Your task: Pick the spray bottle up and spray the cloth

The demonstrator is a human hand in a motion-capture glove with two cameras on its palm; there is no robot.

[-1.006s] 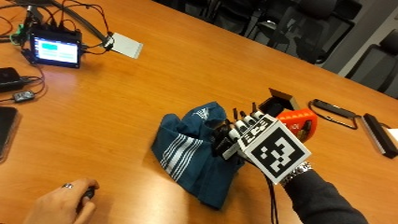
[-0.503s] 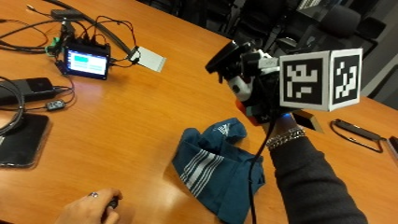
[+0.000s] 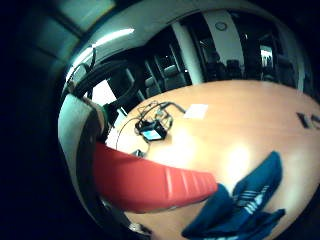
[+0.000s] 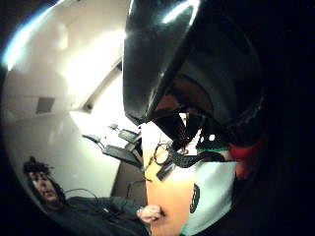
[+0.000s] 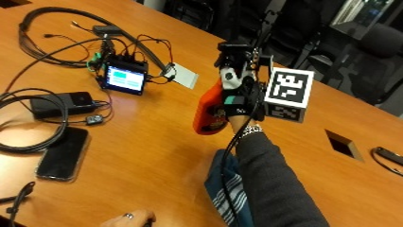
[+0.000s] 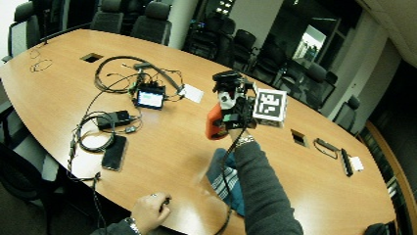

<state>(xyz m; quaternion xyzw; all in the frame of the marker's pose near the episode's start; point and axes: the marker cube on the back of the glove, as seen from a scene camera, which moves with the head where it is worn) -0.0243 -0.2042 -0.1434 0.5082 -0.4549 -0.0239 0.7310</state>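
My gloved right hand [image 5: 240, 92] is raised above the table and grips an orange spray bottle [image 5: 207, 113] by its neck. The bottle's black spray head [image 5: 233, 49] sticks up over the fingers. In the wide outside view the hand [image 6: 233, 105] holds the bottle [image 6: 213, 122] well clear of the tabletop. A dark blue cloth with white stripes [image 5: 223, 194] lies crumpled on the table under my forearm. In the little finger side palm view the red bottle body [image 3: 150, 182] is close, with the cloth [image 3: 245, 205] on the table beyond it. The black spray head [image 4: 187, 73] fills the thumb side palm view.
A small lit screen with many cables [image 5: 126, 78] stands at the far left, with a white card [image 5: 182, 75] beside it. A power brick [image 5: 63, 101] and a phone [image 5: 63, 153] lie nearer. The bare left hand [image 5: 129, 218] rests at the front edge. A table cutout [image 5: 343, 144] is at right.
The gloved hand has come up from table level beside the cloth and now holds the orange bottle in the air. The outside camera has also shifted.
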